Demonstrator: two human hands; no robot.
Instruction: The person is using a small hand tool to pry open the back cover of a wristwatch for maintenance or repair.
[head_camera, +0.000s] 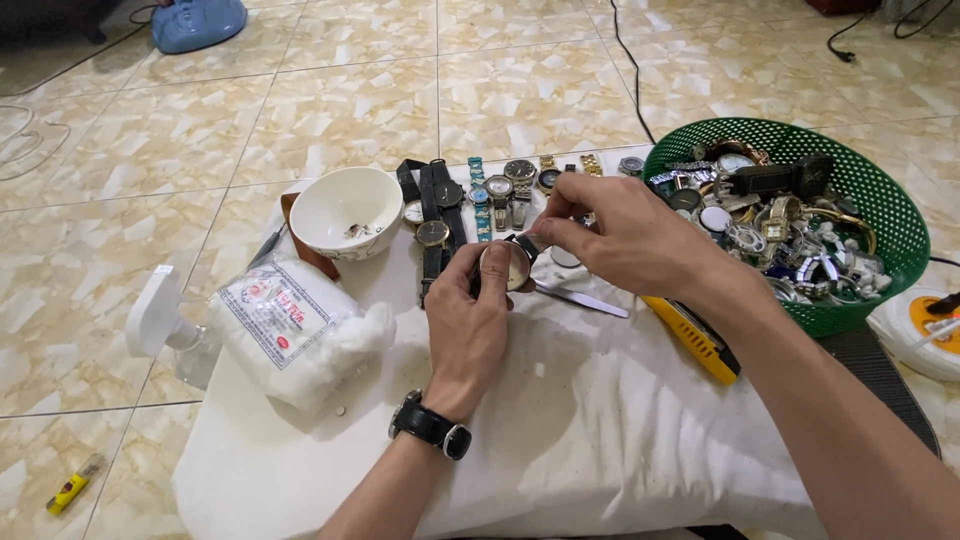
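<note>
A: We've got the watch (508, 266) up off the white cloth (560, 420), just in front of the row of watches (470, 200) laid out behind it; our left hand (466, 325) cradles it from below, fingers curled and closed around the round case, with a black strap showing at the top.

B: And our right hand (610, 235) comes over from the other side; thumb and forefinger are pressed together on the upper edge of the case, the remaining fingers loosely bent.

A: We'd judge it light but fragile; the face looks glassy and smooth, so likely slippery and easy to smudge; better to hold it by the rim than across the crystal.

B: Agreed; the case is stiff, the strap limp, so the strap gives no real purchase.

A: Around us: a white bowl (345, 210) to the left, a bag of cotton wool (290, 330) beside it, a metal tool (585, 300) lying on the cloth just under the right hand.

B: And the green basket (880, 200) heaped with more watches sits to the right, a yellow tool (695, 340) near its base.
</note>
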